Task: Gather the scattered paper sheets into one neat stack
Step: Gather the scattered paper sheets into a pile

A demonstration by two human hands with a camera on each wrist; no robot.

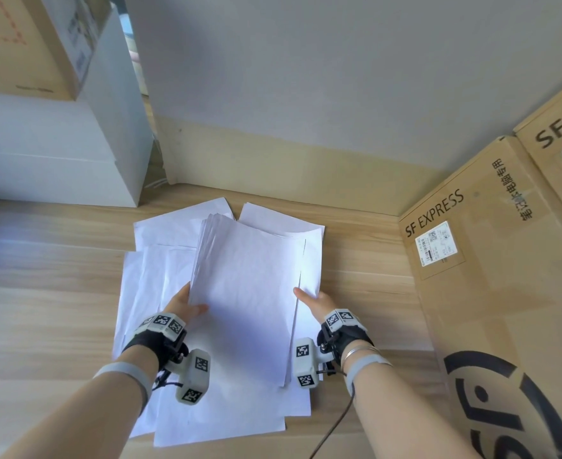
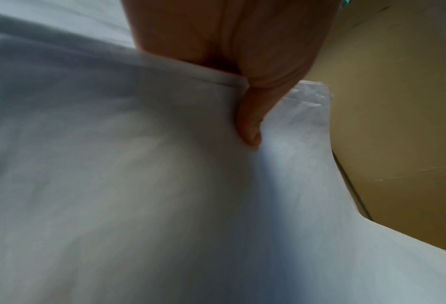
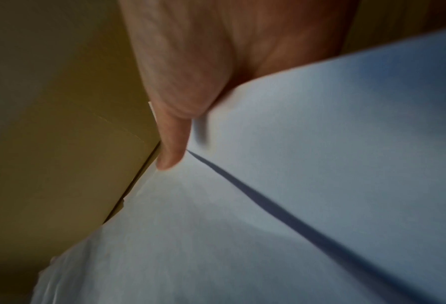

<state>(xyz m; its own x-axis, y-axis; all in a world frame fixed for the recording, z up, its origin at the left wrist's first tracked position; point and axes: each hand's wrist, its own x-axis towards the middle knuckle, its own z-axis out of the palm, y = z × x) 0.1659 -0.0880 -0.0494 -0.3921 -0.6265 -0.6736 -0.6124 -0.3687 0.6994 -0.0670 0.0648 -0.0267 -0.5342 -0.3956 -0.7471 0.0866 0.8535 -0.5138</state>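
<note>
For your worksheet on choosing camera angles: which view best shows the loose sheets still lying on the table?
The head view: the loose sheets fan out on the table beneath the held stack, gripped by the left hand and right hand. Both wrist views show only blurred paper close up by a thumb.

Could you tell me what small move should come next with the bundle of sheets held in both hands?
Probably tap it square, because its far edges look fanned. The left hand and right hand grip the sides of the bundle, and loose sheets lie scattered beneath it on the table.
</note>
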